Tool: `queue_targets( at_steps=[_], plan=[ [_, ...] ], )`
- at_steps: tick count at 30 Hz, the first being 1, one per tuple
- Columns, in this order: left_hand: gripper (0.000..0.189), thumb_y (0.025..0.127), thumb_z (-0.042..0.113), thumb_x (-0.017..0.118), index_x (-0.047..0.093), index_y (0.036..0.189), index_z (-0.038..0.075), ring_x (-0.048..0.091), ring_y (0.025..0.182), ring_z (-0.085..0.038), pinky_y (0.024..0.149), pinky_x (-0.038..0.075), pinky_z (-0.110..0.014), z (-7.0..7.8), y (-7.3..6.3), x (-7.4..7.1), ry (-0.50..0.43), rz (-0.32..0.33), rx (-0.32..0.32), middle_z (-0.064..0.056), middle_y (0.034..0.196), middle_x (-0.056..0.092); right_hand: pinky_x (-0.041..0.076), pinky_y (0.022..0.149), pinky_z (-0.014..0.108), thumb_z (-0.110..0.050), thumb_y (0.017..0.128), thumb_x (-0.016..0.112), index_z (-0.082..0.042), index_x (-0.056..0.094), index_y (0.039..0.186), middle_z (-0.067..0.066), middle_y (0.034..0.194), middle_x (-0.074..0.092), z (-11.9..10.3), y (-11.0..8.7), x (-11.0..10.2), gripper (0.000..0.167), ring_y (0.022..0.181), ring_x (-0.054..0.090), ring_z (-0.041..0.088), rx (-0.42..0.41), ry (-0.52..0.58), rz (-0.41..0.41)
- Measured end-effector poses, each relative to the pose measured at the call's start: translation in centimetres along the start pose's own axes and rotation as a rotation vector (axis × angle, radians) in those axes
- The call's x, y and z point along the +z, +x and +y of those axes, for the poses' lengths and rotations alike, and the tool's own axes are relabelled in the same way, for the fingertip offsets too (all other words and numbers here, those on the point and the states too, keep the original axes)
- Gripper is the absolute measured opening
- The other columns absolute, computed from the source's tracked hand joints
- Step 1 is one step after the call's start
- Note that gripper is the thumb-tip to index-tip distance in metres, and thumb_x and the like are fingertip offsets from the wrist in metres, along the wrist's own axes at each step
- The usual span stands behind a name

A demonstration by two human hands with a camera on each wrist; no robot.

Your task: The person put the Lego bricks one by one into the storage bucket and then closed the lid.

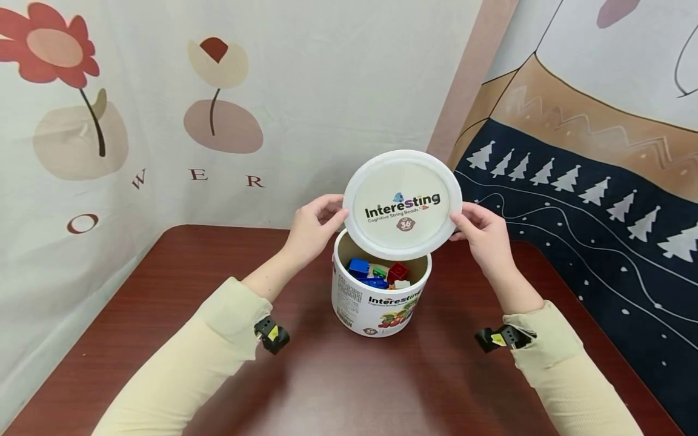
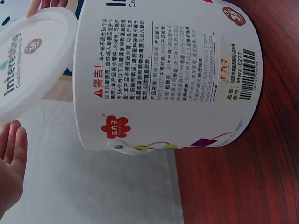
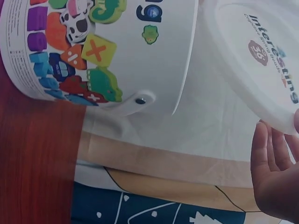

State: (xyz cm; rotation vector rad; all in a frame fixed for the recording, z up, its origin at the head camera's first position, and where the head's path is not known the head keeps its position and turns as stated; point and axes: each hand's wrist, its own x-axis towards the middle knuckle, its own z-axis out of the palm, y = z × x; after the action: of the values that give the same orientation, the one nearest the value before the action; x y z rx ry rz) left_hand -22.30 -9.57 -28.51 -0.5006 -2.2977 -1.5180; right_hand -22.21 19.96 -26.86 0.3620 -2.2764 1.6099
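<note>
A round white lid (image 1: 403, 239) printed "Interesting" is held tilted above the back of a white tub (image 1: 354, 303). My left hand (image 1: 313, 227) pinches the lid's left edge between thumb and fingers. On the opposite edge, my right hand (image 1: 482, 233) grips it the same way. Inside the tub lie several coloured pieces, among them a blue block (image 1: 358, 267) and a red block (image 1: 398, 272). The left wrist view shows the tub's printed label (image 2: 173, 70) beside the lid (image 2: 60, 60). In the right wrist view, the right fingers (image 3: 261, 144) are at the lid's rim (image 3: 233, 84).
The tub stands on a dark red-brown table (image 1: 349, 387). A pale cloth with flower prints (image 1: 305, 109) hangs behind the table, and a dark blue cloth with white trees (image 1: 572, 224) hangs on the right. The tub has a handle joint (image 3: 140, 100) on its side.
</note>
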Motion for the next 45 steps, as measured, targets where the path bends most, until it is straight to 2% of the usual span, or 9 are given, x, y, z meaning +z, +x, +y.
queue_targets(
  at_steps=[4, 7, 14, 22, 27, 34, 39, 45],
  plan=[
    [0.038, 0.092, 0.017, 0.059, 0.054, 0.129, 0.009, 0.064, 0.087, -0.028, 0.074, 0.050, -0.027, 0.1, 0.0, 0.1, -0.035, -0.001, -0.030, -0.014, 0.093, 0.066, 0.054, 0.061, 0.016, -0.020, 0.091, 0.060, 0.003, 0.055, 0.125, -0.016, 0.077, 0.062, 0.2, 0.1, 0.3, 0.041, 0.062, 0.059, 0.001, 0.057, 0.017, 0.002],
    [0.038, 0.092, 0.018, 0.058, 0.055, 0.129, 0.010, 0.063, 0.086, -0.031, 0.072, 0.050, -0.025, 0.1, -0.1, 0.1, -0.039, -0.016, -0.068, -0.015, 0.093, 0.066, 0.054, 0.059, 0.017, -0.019, 0.091, 0.060, 0.002, 0.052, 0.128, -0.016, 0.073, 0.061, 0.5, 0.1, 0.5, 0.043, 0.057, 0.059, 0.001, 0.102, 0.031, -0.010],
    [0.032, 0.095, 0.022, 0.053, 0.059, 0.124, 0.009, 0.060, 0.088, -0.023, 0.076, 0.050, -0.029, -0.5, -0.3, 0.1, 0.000, -0.028, -0.139, -0.011, 0.098, 0.064, 0.053, 0.055, 0.019, -0.021, 0.092, 0.059, -0.001, 0.050, 0.131, -0.013, 0.070, 0.059, 0.9, 0.0, 0.9, 0.045, 0.054, 0.058, 0.004, 0.215, 0.007, -0.083],
    [0.032, 0.095, 0.023, 0.052, 0.061, 0.122, 0.008, 0.057, 0.092, -0.023, 0.080, 0.048, -0.033, -0.7, -0.4, 0.4, 0.068, -0.040, -0.228, -0.011, 0.105, 0.065, 0.052, 0.054, 0.019, -0.025, 0.093, 0.057, 0.002, 0.050, 0.129, -0.011, 0.073, 0.059, 0.9, -0.2, 0.9, 0.045, 0.055, 0.058, 0.006, 0.318, -0.026, -0.168],
    [0.032, 0.095, 0.023, 0.051, 0.061, 0.122, 0.007, 0.058, 0.098, -0.024, 0.087, 0.049, -0.037, -1.0, -0.6, 0.5, 0.092, -0.048, -0.264, -0.011, 0.110, 0.066, 0.053, 0.057, 0.020, -0.026, 0.094, 0.056, 0.002, 0.050, 0.130, -0.008, 0.075, 0.060, 1.1, -0.2, 0.9, 0.046, 0.055, 0.059, 0.007, 0.357, -0.054, -0.200],
    [0.034, 0.096, 0.024, 0.049, 0.060, 0.124, 0.008, 0.059, 0.104, -0.024, 0.091, 0.049, -0.039, -1.3, -1.1, 0.7, 0.111, -0.096, -0.292, -0.011, 0.114, 0.064, 0.053, 0.057, 0.020, -0.025, 0.095, 0.055, 0.005, 0.051, 0.129, -0.006, 0.072, 0.060, 1.6, -0.2, 0.9, 0.046, 0.055, 0.059, 0.006, 0.388, -0.092, -0.229],
    [0.033, 0.095, 0.023, 0.050, 0.061, 0.122, 0.006, 0.061, 0.100, -0.023, 0.087, 0.050, -0.037, -1.4, -1.3, 0.9, 0.122, -0.103, -0.303, -0.011, 0.111, 0.065, 0.054, 0.057, 0.020, -0.023, 0.095, 0.053, 0.005, 0.051, 0.128, -0.004, 0.073, 0.060, 1.8, -0.2, 1.0, 0.043, 0.054, 0.059, 0.006, 0.419, -0.107, -0.235],
    [0.033, 0.094, 0.022, 0.050, 0.061, 0.121, 0.005, 0.061, 0.093, -0.021, 0.081, 0.051, -0.032, -1.8, -1.5, 1.1, 0.151, -0.104, -0.322, -0.011, 0.105, 0.066, 0.054, 0.058, 0.020, -0.022, 0.096, 0.053, 0.005, 0.052, 0.128, 0.005, 0.083, 0.062, 2.1, -0.2, 1.3, 0.042, 0.057, 0.060, 0.009, 0.451, -0.130, -0.258]
  ],
)
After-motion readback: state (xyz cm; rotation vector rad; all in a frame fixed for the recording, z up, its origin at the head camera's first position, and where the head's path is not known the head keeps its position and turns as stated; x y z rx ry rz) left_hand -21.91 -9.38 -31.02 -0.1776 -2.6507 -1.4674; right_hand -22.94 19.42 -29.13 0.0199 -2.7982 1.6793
